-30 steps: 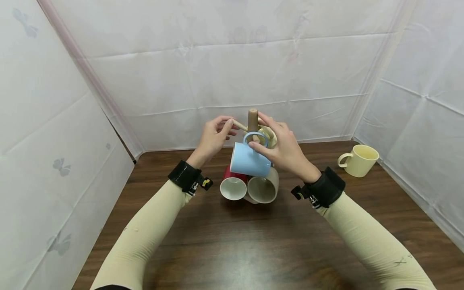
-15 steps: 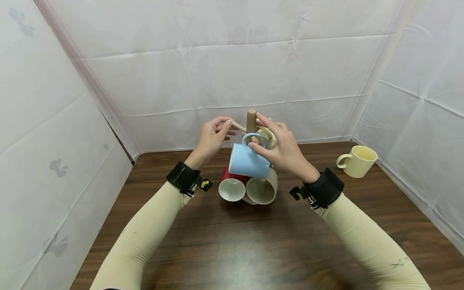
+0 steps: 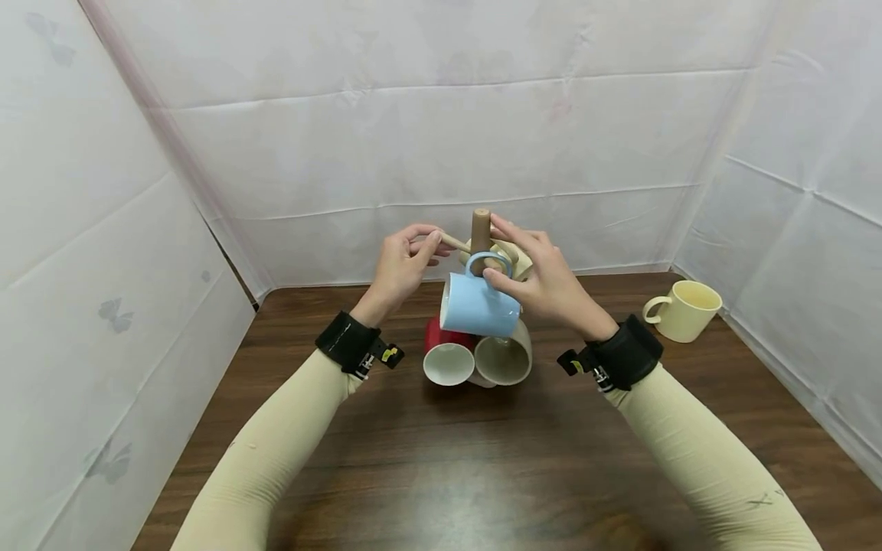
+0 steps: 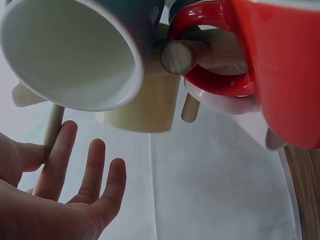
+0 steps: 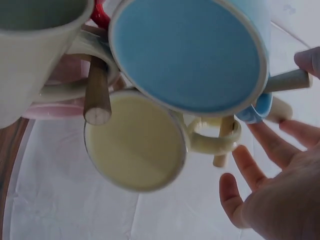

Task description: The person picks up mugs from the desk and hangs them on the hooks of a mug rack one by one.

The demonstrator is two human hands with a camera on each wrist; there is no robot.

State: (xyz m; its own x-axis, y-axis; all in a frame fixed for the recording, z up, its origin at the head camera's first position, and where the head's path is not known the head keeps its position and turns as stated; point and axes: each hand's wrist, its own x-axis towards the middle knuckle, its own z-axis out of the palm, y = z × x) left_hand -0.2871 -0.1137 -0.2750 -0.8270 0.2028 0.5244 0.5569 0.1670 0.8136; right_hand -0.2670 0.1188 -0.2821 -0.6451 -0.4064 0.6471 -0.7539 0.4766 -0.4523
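A wooden mug tree (image 3: 481, 229) stands mid-table, hung with several mugs. My left hand (image 3: 406, 262) pinches one of its bare pegs (image 4: 53, 125) between thumb and index finger, the other fingers spread. Around the upper part of the tree is my right hand (image 3: 540, 277), thumb at a peg's end (image 5: 295, 81) and fingers by the post. A light blue mug (image 3: 480, 306) hangs tilted by its handle just left of that thumb. Lower down hang a red mug (image 4: 287, 65) and a grey-beige mug (image 3: 522, 348). A pale yellow mug (image 5: 135, 145) hangs behind.
A second yellow mug (image 3: 685, 315) stands upright on the dark wooden table (image 3: 441, 459) at the right. Part of a pink mug (image 5: 52, 111) shows low on the tree. White sheeting (image 3: 427, 145) encloses the back and both sides.
The right thumb has shifted slightly right on the blue mug's handle side. The left hand keeps its pinch on the peg. The view itself moves a little.
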